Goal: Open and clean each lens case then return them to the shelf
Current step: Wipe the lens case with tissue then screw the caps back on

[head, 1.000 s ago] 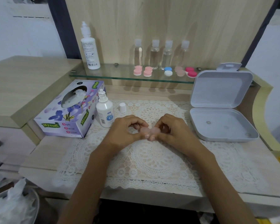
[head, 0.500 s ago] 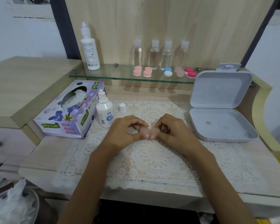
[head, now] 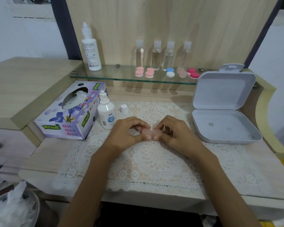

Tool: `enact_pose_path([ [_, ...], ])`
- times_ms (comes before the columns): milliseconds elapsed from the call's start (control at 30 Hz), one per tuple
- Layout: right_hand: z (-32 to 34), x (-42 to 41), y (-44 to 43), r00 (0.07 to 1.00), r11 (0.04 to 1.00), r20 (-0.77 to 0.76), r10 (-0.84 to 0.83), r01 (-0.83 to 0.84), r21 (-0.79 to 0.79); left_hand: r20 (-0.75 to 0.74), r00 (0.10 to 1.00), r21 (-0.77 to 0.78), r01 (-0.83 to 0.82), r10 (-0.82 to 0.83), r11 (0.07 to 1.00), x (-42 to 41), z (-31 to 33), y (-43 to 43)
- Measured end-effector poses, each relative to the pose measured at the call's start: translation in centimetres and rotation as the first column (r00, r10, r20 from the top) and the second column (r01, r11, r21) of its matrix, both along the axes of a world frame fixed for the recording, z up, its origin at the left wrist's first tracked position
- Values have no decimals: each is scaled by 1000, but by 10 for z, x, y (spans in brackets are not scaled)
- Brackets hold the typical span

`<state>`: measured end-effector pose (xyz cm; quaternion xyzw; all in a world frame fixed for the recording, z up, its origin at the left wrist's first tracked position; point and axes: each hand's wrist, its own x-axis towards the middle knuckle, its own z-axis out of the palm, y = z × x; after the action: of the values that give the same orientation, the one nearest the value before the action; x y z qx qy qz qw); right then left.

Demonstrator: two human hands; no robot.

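nearest us a white lace mat [head: 154,163] with scalloped edges and round openwork covers the pale wood-grain bench [head: 39,154]. over its middle we hold the lens case [head: 150,133]: a small, translucent, pale pink plastic piece shaped as two round cups joined side by side; whether its lids are loosened we cannot tell. our left hand [head: 124,135] pinches the left cup and our right hand [head: 177,135] pinches the right cup, fingers [head: 138,123] curled round the rims, thumbs at the near edge. left of the hands stand a squat white dropper bottle [head: 106,114], a white cap [head: 124,109] just beside it, and a cardboard tissue box [head: 67,117] printed with purple flowers. to the right lies a smooth grey-white hinged box [head: 225,126], lid raised. farther back a glass shelf [head: 113,74] carries five other lens cases [head: 149,72] in pink, blue-and-white and red, a tall white bottle [head: 90,51] and four clear bottles [head: 156,54].
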<state>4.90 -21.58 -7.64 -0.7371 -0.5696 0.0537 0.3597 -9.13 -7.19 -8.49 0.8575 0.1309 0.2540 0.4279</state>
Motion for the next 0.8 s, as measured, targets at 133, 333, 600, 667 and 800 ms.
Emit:
enact_pose_path([
  [133, -1, 0, -1, 1000, 1000, 23, 21, -21, 11, 6, 1000, -15, -5, 5, 1000, 0, 1, -1],
  [333, -3, 0, 1, 998, 1000, 53, 22, -22, 3, 2, 1000, -18, -7, 7, 1000, 0, 1, -1],
  [600, -3, -3, 2, 998, 1000, 61, 12, -12, 3, 1, 1000, -14, -4, 4, 1000, 0, 0, -1],
  [667, -2, -2, 1, 999, 1000, 43, 7, -7, 10, -1, 1000, -14, -4, 4, 1000, 0, 0, 0],
  [800, -1, 0, 0, 1000, 1000, -3, 23, -23, -8, -1, 1000, -16, -7, 7, 1000, 0, 0, -1],
])
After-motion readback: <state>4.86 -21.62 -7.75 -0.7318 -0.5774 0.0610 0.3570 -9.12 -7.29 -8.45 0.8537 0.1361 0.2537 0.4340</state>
